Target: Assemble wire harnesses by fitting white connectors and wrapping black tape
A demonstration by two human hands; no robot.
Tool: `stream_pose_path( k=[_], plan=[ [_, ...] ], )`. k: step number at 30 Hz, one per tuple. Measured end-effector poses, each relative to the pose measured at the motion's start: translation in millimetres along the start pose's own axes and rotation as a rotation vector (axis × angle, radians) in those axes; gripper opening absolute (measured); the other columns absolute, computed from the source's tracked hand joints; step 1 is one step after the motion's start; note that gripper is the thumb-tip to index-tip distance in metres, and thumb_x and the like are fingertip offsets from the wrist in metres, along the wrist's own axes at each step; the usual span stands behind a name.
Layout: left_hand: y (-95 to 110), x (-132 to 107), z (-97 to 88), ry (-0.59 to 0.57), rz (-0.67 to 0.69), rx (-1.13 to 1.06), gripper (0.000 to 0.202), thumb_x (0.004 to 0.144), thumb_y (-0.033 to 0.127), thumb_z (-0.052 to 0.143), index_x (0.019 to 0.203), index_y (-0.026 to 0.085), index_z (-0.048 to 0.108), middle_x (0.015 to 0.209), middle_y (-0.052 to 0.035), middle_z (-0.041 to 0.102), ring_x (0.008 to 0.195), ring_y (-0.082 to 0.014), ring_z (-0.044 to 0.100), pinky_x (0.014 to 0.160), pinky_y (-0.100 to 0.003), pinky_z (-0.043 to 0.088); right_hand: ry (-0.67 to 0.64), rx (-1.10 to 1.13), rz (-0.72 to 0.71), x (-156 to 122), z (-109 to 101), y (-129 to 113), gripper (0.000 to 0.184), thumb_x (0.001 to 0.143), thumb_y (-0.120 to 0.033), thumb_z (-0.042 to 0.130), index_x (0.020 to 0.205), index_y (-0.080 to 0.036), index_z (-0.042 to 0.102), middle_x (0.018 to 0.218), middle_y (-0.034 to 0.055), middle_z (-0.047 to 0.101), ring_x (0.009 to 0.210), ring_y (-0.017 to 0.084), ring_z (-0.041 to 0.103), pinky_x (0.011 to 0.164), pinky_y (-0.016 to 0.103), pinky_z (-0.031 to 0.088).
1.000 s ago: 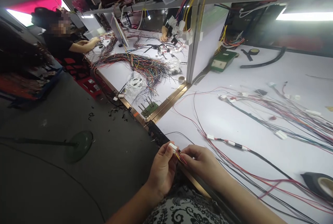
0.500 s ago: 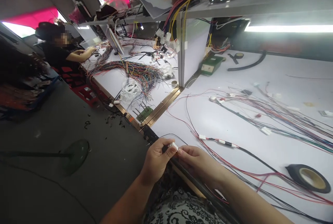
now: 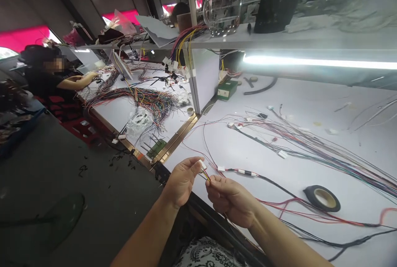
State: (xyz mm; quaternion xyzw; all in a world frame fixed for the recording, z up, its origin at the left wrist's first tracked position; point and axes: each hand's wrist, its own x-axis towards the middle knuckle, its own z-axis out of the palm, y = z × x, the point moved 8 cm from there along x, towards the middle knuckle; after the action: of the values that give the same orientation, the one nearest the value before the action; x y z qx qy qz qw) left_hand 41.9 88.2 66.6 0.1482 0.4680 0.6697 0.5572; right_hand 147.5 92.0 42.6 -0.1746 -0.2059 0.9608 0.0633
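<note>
My left hand (image 3: 180, 179) pinches a small white connector (image 3: 202, 164) at the near edge of the white bench (image 3: 310, 167). My right hand (image 3: 228, 194) is closed on the thin red and yellow wires (image 3: 206, 174) that run out of that connector. Both hands hover just over the table edge, a little apart. A long wire harness (image 3: 279, 151) with several white plugs spreads across the bench to the right of my hands.
A roll of black tape (image 3: 321, 198) lies right of my hands. A white divider panel (image 3: 203, 77) splits the bench; beyond it lies a bundle of coloured wires (image 3: 149, 98), where another person (image 3: 58, 78) works. A shelf (image 3: 279, 39) with a lit lamp hangs overhead.
The view has tilted up and left. My hands have drawn slightly apart, and the red and yellow wires now show between the connector and my right hand.
</note>
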Motion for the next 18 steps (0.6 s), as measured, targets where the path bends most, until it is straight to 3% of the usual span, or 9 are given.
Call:
stream_pose_path(
  k=[4,7,9,11,13,15,16,18],
  plan=[
    [-12,-1,28.1,-0.154,-0.059,0.008,0.035,0.081,0.038,0.069,0.106,0.014,0.07,0.092,-0.0088,0.067,0.09,-0.0182,0.059,0.085,-0.03,0.044,0.079,-0.045,-0.131,-2,-5,-19,0.033,0.076,-0.038,0.074,0.073,-0.016,0.049,0.055,-0.0093,0.03,0.044,0.003,0.014,0.041,0.02,0.008],
    [-24,-5,38.2,-0.165,-0.066,0.107,0.027,0.081,0.034,0.069,0.098,0.013,0.072,0.092,-0.0099,0.068,0.096,-0.0207,0.058,0.093,-0.033,0.04,0.138,-0.146,-0.224,-7,-8,-29,0.038,0.079,-0.043,0.071,0.069,-0.016,0.046,0.056,-0.0088,0.031,0.044,0.003,0.016,0.042,0.021,0.01],
    [-24,-4,36.7,-0.108,-0.041,0.179,0.021,0.079,0.031,0.071,0.09,0.014,0.074,0.084,-0.0073,0.067,0.087,-0.0178,0.057,0.086,-0.029,0.041,0.16,-0.27,-0.268,-12,-12,-34,0.038,0.083,-0.046,0.065,0.069,-0.016,0.048,0.061,-0.006,0.041,0.045,0.003,0.025,0.044,0.02,0.018],
    [-19,0,34.1,-0.064,-0.012,0.241,0.02,0.079,0.032,0.072,0.088,0.014,0.074,0.078,-0.0046,0.065,0.072,-0.0123,0.052,0.072,-0.024,0.04,0.197,-0.444,-0.302,-20,-18,-44,0.034,0.086,-0.048,0.061,0.079,-0.015,0.055,0.071,-0.0013,0.053,0.054,0.006,0.042,0.053,0.022,0.035],
    [-15,4,36.5,-0.094,-0.046,0.299,0.022,0.079,0.033,0.071,0.088,0.013,0.073,0.074,-0.003,0.062,0.06,-0.0076,0.043,0.06,-0.021,0.034,0.302,-0.641,-0.397,-34,-26,-68,0.033,0.085,-0.049,0.062,0.092,-0.017,0.059,0.088,0.0031,0.06,0.075,0.013,0.054,0.072,0.028,0.044],
    [-16,6,45.5,-0.198,-0.126,0.327,0.024,0.08,0.035,0.071,0.089,0.013,0.071,0.076,-0.004,0.063,0.053,-0.0052,0.039,0.052,-0.021,0.028,0.381,-0.792,-0.514,-51,-25,-99,0.033,0.083,-0.047,0.064,0.104,-0.021,0.059,0.105,0.0053,0.06,0.095,0.017,0.055,0.084,0.032,0.045],
    [-18,6,52.0,-0.266,-0.164,0.335,0.025,0.08,0.035,0.07,0.088,0.012,0.071,0.079,-0.0054,0.064,0.052,-0.0048,0.04,0.05,-0.021,0.026,0.354,-0.831,-0.547,-56,-19,-112,0.034,0.084,-0.045,0.064,0.11,-0.023,0.058,0.114,0.0056,0.058,0.099,0.018,0.055,0.085,0.033,0.046],
    [-22,3,66.2,-0.397,-0.206,0.322,0.024,0.08,0.035,0.069,0.085,0.011,0.069,0.082,-0.0074,0.065,0.05,-0.0054,0.044,0.047,-0.022,0.025,0.157,-0.847,-0.521,-58,0,-124,0.04,0.086,-0.039,0.062,0.124,-0.029,0.052,0.118,0.0048,0.059,0.093,0.016,0.059,0.081,0.034,0.05]
  ],
)
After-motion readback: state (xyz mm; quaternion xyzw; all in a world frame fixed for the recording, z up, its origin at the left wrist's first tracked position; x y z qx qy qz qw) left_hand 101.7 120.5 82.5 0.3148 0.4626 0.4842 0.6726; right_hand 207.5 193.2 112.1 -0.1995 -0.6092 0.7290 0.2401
